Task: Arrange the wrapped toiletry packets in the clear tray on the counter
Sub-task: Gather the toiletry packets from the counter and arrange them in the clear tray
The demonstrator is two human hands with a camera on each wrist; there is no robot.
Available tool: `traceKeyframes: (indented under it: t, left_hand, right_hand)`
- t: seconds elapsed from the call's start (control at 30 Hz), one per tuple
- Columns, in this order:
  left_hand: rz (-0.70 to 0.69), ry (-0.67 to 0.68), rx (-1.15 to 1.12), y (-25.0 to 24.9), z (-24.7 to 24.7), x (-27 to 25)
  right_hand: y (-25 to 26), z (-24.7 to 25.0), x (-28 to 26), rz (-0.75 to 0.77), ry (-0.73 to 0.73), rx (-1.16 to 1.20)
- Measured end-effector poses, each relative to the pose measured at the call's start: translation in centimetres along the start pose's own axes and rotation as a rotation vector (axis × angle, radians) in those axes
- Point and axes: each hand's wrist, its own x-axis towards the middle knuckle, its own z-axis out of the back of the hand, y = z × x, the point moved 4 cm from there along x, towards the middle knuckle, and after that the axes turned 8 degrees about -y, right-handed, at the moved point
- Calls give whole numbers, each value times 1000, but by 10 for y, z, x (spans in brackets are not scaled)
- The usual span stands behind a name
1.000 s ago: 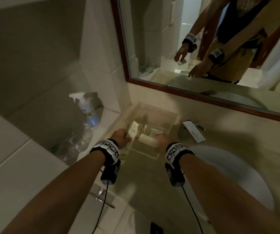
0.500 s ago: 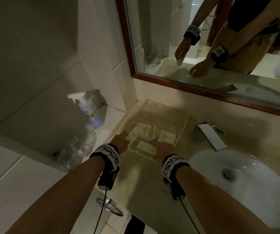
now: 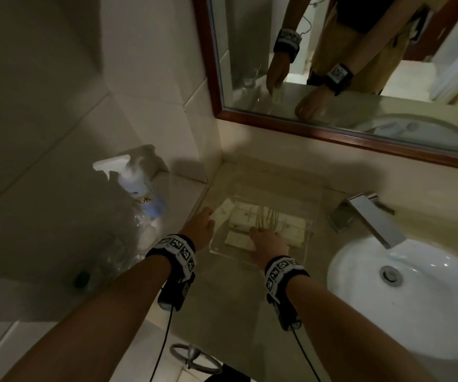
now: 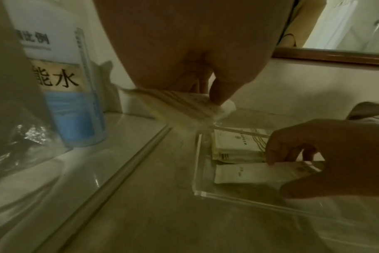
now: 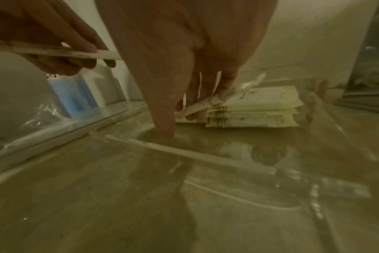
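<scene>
A clear tray [image 3: 314, 205] stands on the counter by the wall. Inside lie a stack of cream wrapped packets [image 3: 249, 216] [image 5: 260, 109] and one smaller white packet [image 3: 237, 239] [image 4: 244, 172] near the front rim. My left hand [image 3: 208, 216] is at the tray's left rim and pinches a flat white packet [image 3: 223, 212] [image 4: 184, 102] between thumb and fingers. My right hand [image 3: 255, 232] reaches into the tray from the front. Its fingers [image 5: 197, 106] pinch the end of a packet beside the stack, with the thumb pointing down.
A spray bottle [image 3: 139, 186] and crumpled clear plastic [image 3: 117, 244] sit on the ledge to the left. A chrome faucet [image 3: 368, 216] and white basin [image 3: 404, 293] lie to the right. The framed mirror [image 3: 360, 64] hangs above. The wall is just behind the tray.
The left hand has lowered its packet from upright above the tray to its left rim. The right hand has stayed at the near packet. The head view has tilted.
</scene>
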Motion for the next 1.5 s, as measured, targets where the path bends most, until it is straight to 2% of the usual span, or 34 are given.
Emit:
traceKeyframes:
  t: [0.2, 0.53, 0.73, 0.9, 0.97, 1.03, 1.07, 1.3, 1.5]
  left_hand:
    - [-63, -11, -47, 9, -4, 13]
    - [-70, 118, -45, 9, -18, 28]
    - [-225, 239, 72, -13, -32, 31]
    - [-402, 336, 324, -26, -61, 35]
    - [-526, 350, 445, -33, -71, 32]
    - [-673, 331, 585, -38, -81, 30]
    - [-703, 317, 633, -39, -85, 29]
    - [-800, 180, 745, -47, -103, 33]
    - [-775, 114, 763, -47, -105, 34]
  right_hand:
    - [9, -9, 8, -21, -106, -86]
    - [5, -6, 4, -30, -146, -26]
    - [-27, 18, -9, -142, -184, -16]
    - [-67, 36, -29, -283, -236, -5]
    - [-78, 41, -34, -328, -243, -3]
    - [-88, 43, -40, -366, -264, 14]
    - [-91, 44, -42, -384, -275, 23]
    - [-98, 42, -52, -433, -317, 33]
    - [-94, 44, -51, -433, -337, 56]
